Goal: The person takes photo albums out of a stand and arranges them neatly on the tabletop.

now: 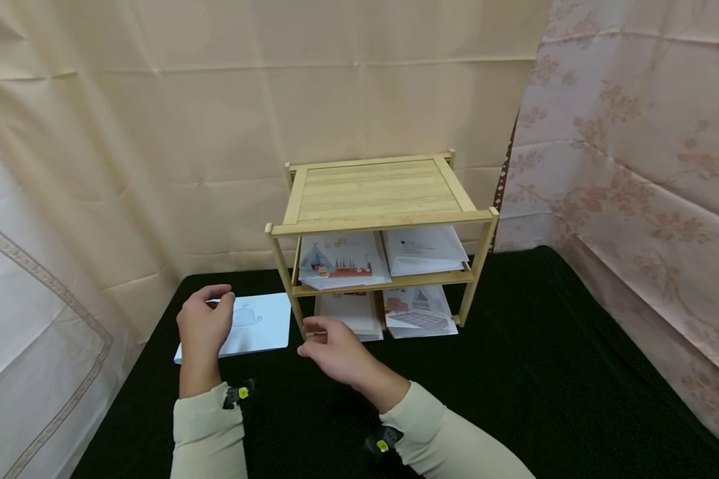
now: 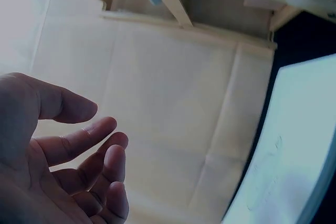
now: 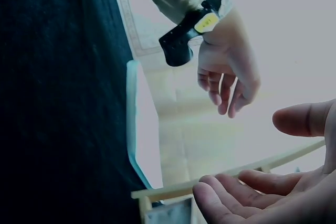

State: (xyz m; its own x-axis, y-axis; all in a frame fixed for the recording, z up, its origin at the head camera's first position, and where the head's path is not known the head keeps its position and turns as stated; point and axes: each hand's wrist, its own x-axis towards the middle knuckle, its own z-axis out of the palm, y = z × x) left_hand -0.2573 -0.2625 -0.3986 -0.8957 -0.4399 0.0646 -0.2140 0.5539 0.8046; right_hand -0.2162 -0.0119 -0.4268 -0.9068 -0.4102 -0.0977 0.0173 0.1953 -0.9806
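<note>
My left hand (image 1: pixel 206 322) hovers above a pale blue booklet (image 1: pixel 269 322) with a faint whale drawing on its cover. In the left wrist view the fingers (image 2: pixel 100 174) hang loosely bent with nothing between them. The booklet lies flat on the dark cloth, left of a small two-tier wooden shelf (image 1: pixel 383 193). My right hand (image 1: pixel 338 352) is in front of the shelf's left leg, holding nothing. Thumb and fingers stand apart in the right wrist view, where the left hand (image 3: pixel 228 72) also shows.
On the shelf's middle tier lie an illustrated booklet (image 1: pixel 344 259) and a stack of white booklets (image 1: pixel 425 249). Below them are more booklets (image 1: pixel 419 311). Dark green cloth (image 1: pixel 545 372) covers the table. Beige curtain (image 1: pixel 359 100) hangs behind, with floral fabric (image 1: pixel 653 166) on the right.
</note>
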